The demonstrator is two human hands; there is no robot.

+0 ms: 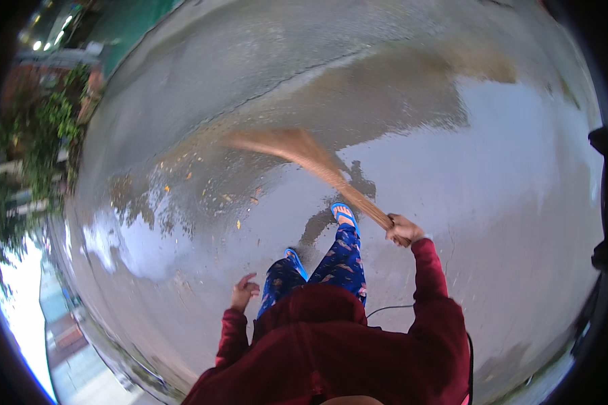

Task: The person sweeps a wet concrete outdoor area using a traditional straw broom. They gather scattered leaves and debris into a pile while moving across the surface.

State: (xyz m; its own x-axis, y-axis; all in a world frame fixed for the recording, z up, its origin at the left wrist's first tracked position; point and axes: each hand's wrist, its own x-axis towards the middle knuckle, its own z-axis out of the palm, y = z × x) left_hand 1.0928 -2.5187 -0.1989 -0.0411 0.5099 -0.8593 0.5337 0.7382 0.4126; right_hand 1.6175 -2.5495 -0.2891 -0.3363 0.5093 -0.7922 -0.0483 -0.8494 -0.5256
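Note:
A brown broom slants from my right hand toward the upper left, its wide end blurred by motion over the wet ground. My right hand is wrapped round the upper end of its handle. On the other side of my body, my left hand hangs in the air beside my blue patterned trousers, holding nothing, its fingers partly spread. Whether the broom's tip touches the ground cannot be made out.
Shallow water lies on the grey concrete and reflects the sky. Several yellow leaves are scattered ahead to the left. Green plants border the far left. My feet wear blue flip-flops. A thin dark cable runs beside my right side.

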